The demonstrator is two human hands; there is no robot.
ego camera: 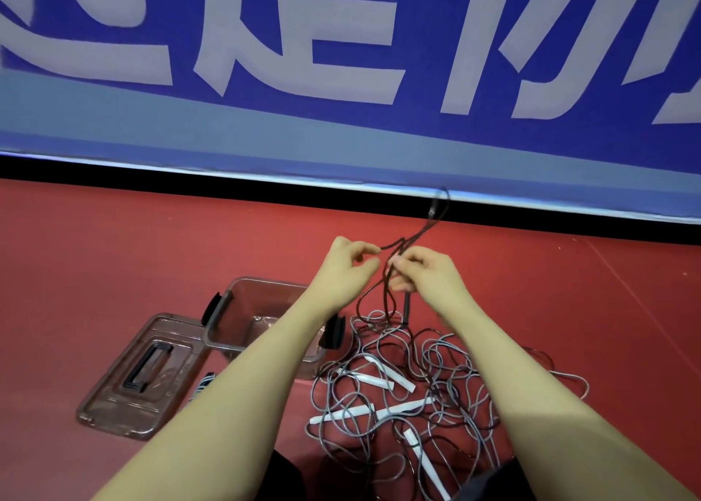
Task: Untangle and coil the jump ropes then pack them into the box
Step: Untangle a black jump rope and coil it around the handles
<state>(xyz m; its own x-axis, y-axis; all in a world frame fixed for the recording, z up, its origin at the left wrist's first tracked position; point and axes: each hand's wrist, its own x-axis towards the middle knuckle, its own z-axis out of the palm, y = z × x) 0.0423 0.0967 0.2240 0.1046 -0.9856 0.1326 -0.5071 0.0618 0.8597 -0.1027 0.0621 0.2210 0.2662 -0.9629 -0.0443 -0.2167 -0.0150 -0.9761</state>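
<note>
A tangled heap of grey and black jump ropes [413,394] with several white handles lies on the red floor in front of me. Both hands are raised above it. My left hand [347,269] pinches a black rope [421,231] between thumb and fingers. My right hand [425,273] grips the same black rope, and a dark handle [406,307] hangs down below it. A loop of that rope sticks up past my hands toward the wall. The clear plastic box [242,311] stands open to the left, partly hidden by my left forearm.
The box's lid [144,375] lies flat on the floor left of the box. A striped object [203,385] peeks out beside my left forearm. A blue banner with white characters [341,64] runs along the wall close ahead.
</note>
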